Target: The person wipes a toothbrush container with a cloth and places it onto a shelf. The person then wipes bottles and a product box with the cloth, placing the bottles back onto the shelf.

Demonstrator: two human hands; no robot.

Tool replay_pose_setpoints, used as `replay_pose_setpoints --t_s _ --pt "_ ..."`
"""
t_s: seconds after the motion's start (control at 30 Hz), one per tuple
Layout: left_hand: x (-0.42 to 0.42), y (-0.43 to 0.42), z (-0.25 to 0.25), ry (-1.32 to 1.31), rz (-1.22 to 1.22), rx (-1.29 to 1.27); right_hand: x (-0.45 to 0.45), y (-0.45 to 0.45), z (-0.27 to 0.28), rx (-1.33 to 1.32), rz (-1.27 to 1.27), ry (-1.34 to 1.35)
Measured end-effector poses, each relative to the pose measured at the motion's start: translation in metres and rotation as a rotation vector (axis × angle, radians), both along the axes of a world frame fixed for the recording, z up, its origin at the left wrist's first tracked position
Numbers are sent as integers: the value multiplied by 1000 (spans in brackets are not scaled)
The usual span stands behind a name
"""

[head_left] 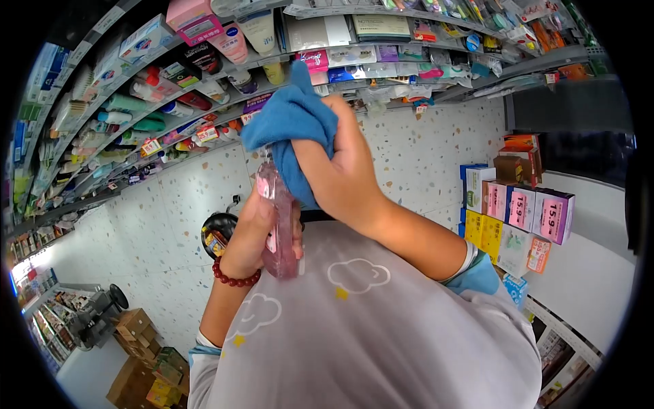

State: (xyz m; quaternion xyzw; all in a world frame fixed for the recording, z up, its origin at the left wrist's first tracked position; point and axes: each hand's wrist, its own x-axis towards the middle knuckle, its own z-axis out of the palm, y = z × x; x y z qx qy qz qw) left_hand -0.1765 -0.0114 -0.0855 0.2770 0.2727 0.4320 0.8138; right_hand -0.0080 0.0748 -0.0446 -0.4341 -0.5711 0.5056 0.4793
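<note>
A clear pinkish bottle (278, 225) is held upright close to the grey shirt, with my left hand (253, 228) wrapped round its body. A dark red bead bracelet (235, 276) circles that wrist. Over the bottle's top, my right hand (340, 167) grips a blue cloth (289, 119). The cloth is bunched around the bottle's neck and hides most of the cap, and one end hangs down beside the bottle.
Curved shelves (204, 123) packed with tubes, bottles and boxes run across the left and top. Stacked boxes (518, 211) stand at the right. Cardboard boxes (136, 327) lie at the lower left. A round black object (218, 233) is behind my left wrist.
</note>
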Motion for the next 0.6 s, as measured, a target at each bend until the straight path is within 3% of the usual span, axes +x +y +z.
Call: replay_pose_setpoints --t_s 0.07,0.13,0.2,0.27,0.33,0.47,0.53,0.57,0.6 --pt "-6 -2 2 102 -37 -52 -4 -11 -3 -128 20 222" --pt "-6 0 9 201 -58 -107 1 -18 -11 -124 91 119" --pt "-2 6 23 585 33 37 1 -21 -15 20 150 -7" --pt "-6 8 34 607 16 81 4 -19 -9 10 178 -7" --pt "-7 11 43 769 -40 293 4 -15 -6 267 219 -107" --pt "-22 5 37 672 -138 140 8 -5 -20 398 231 -174" --pt "-21 1 36 403 -28 52 7 -4 -24 -2 272 -33" --pt "-19 -1 37 403 6 -11 7 -4 -26 -136 277 15" --pt "-20 -1 36 404 5 -11 8 -2 -27 -28 231 -87"
